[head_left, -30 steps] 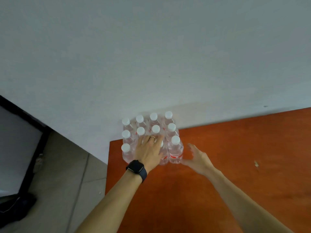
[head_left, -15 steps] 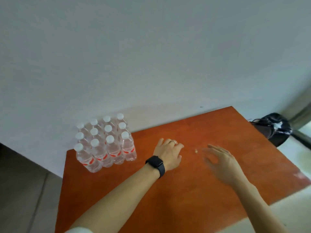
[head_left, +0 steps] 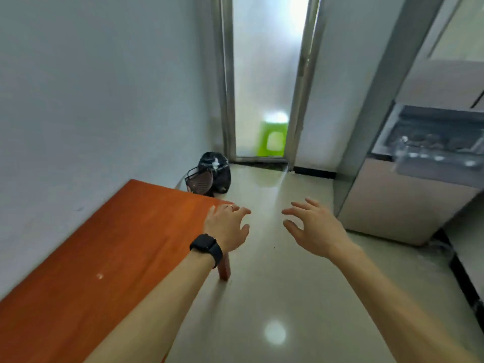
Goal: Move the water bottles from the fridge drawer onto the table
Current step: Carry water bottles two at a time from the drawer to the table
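The orange table [head_left: 110,247] fills the lower left; the bottles set on it are out of view now. At the right stands the fridge [head_left: 408,205] with its drawer [head_left: 429,142] pulled open, and blurred clear water bottles [head_left: 408,150] lie inside it. My left hand [head_left: 226,227], with a black watch and a ring, hovers over the table's far right corner, fingers apart and empty. My right hand [head_left: 314,227] is out over the floor, fingers spread and empty, left of the fridge.
A black bin bag and a small dark fan [head_left: 209,176] sit on the floor beyond the table's end. A frosted glass door [head_left: 264,82] with a green stool [head_left: 272,138] behind it closes the far end. Glossy pale floor [head_left: 275,297] runs between table and fridge.
The view has swung right, from the block of bottles on the table toward the fridge. Both hands left the bottles and now hang empty in front of me.
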`<action>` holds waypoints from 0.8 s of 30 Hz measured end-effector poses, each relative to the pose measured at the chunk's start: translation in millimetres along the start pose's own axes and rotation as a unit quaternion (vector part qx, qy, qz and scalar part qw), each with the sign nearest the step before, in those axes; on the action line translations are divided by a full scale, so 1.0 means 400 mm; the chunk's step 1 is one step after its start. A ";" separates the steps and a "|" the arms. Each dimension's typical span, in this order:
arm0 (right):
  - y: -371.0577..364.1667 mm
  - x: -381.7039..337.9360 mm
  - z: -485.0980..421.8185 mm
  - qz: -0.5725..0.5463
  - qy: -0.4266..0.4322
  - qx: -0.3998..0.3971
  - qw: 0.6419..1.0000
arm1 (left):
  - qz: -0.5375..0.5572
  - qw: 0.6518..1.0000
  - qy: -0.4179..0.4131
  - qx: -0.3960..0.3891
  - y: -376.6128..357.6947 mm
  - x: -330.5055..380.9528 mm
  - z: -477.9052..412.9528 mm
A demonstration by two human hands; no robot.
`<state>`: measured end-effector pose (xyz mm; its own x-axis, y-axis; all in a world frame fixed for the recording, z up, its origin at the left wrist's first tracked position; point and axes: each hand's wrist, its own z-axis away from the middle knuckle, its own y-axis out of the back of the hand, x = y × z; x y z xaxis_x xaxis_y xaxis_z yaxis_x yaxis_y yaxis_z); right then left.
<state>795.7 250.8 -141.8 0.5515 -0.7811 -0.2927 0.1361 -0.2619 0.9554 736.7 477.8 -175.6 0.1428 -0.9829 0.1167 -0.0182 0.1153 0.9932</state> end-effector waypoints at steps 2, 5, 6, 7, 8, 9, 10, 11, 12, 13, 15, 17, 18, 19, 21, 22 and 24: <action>0.044 0.117 0.026 0.000 -0.040 0.024 0.999 | -0.005 0.999 -0.046 -0.003 0.008 0.108 -0.073; 0.102 0.265 0.068 -0.014 -0.082 0.081 0.993 | -0.011 0.994 -0.106 0.005 0.020 0.272 -0.170; 0.115 0.308 0.080 -0.027 -0.096 0.102 0.990 | -0.009 0.993 -0.120 0.008 0.022 0.322 -0.200; 0.125 0.351 0.091 -0.039 -0.109 0.121 0.986 | -0.007 0.991 -0.135 0.013 0.020 0.368 -0.230; 0.136 0.394 0.098 -0.049 -0.121 0.135 0.982 | -0.004 0.988 -0.150 0.017 0.016 0.414 -0.263; 0.141 0.421 0.104 -0.056 -0.127 0.144 0.980 | -0.002 0.987 -0.162 0.019 0.013 0.443 -0.287; 0.148 0.460 0.106 -0.059 -0.137 0.152 0.977 | 0.001 0.984 -0.177 0.021 0.008 0.481 -0.319; 0.156 0.507 0.105 -0.060 -0.151 0.160 0.974 | 0.005 0.981 -0.192 0.024 0.001 0.524 -0.357; 0.164 0.553 0.099 -0.060 -0.162 0.167 0.971 | 0.009 0.979 -0.202 0.027 -0.004 0.563 -0.398; 0.175 0.603 0.090 -0.058 -0.172 0.176 0.968 | 0.015 0.977 -0.212 0.030 -0.007 0.604 -0.443; 0.194 0.700 0.067 -0.056 -0.191 0.189 0.962 | 0.027 0.971 -0.232 0.043 -0.010 0.681 -0.532; 0.216 0.787 0.040 -0.058 -0.214 0.200 0.954 | 0.039 0.967 -0.248 0.055 -0.013 0.747 -0.622; 0.226 0.828 0.027 -0.060 -0.224 0.203 0.951 | 0.045 0.965 -0.253 0.055 -0.015 0.779 -0.669; 0.237 0.867 0.015 -0.060 -0.231 0.205 0.949 | 0.049 0.964 -0.256 0.055 -0.019 0.808 -0.712; 0.256 0.943 -0.013 -0.060 -0.240 0.212 0.945 | 0.054 0.962 -0.264 0.052 -0.026 0.868 -0.800; 0.267 0.982 -0.028 -0.062 -0.247 0.217 0.942 | 0.055 0.960 -0.269 0.047 -0.029 0.898 -0.843; 0.290 1.056 -0.057 -0.067 -0.266 0.225 0.935 | 0.060 0.958 -0.278 0.035 -0.035 0.958 -0.924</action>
<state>1063.3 -96.8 -153.8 0.0512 -0.8637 -0.5013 -0.2515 -0.4970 0.8305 1157.4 152.6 -144.3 -0.4135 -0.8899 0.1926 -0.0702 0.2421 0.9677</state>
